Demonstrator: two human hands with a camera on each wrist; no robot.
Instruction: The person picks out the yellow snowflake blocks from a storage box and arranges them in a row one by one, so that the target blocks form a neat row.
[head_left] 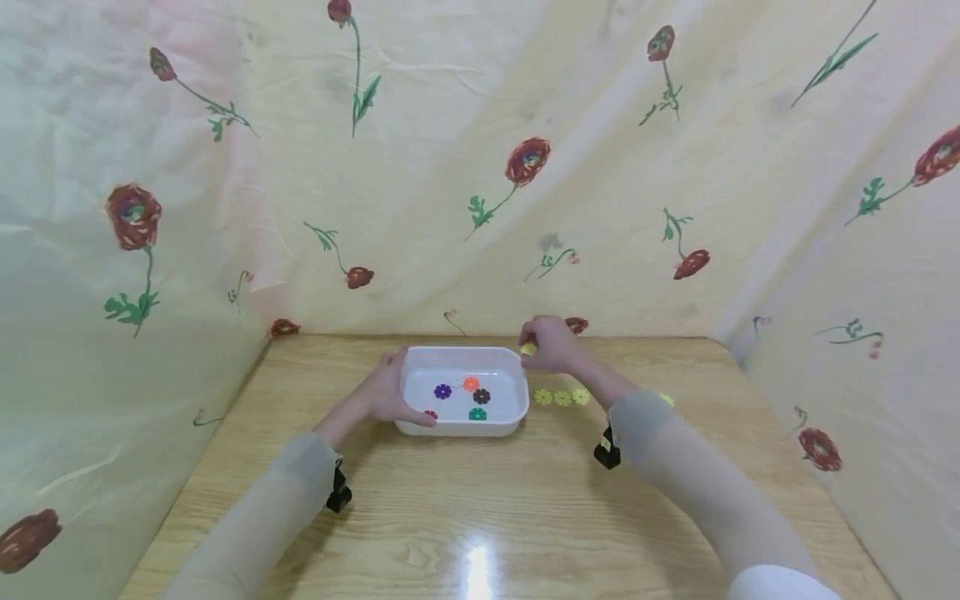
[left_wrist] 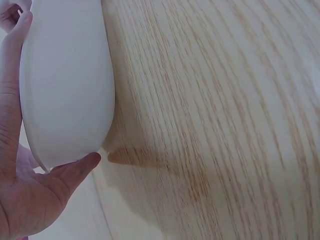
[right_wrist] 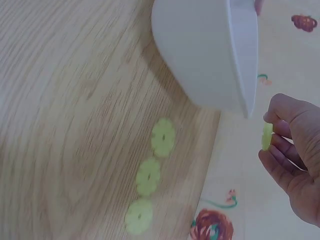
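My left hand (head_left: 386, 390) grips the left end of a white plastic tub (head_left: 465, 429), with the thumb along its front side. Inside the tub lie several flower-shaped plastic discs: a purple disc (head_left: 443, 392), an orange disc (head_left: 471, 384), a brown disc (head_left: 482, 397), a green disc (head_left: 477, 414) and a red disc (head_left: 431, 413) partly hidden. Beside the tub's back right corner, my right hand (head_left: 553, 346) pinches a yellow disc (right_wrist: 267, 136) between thumb and fingers. In the right wrist view, that disc is held on edge, just off the tub's rim.
Three yellow discs (head_left: 562, 398) lie in a row on the wooden table (head_left: 420, 517), right of the tub. Another yellow disc (head_left: 667, 400) shows beyond the right forearm. A floral cloth (head_left: 450, 208) hangs behind the table and along both sides.
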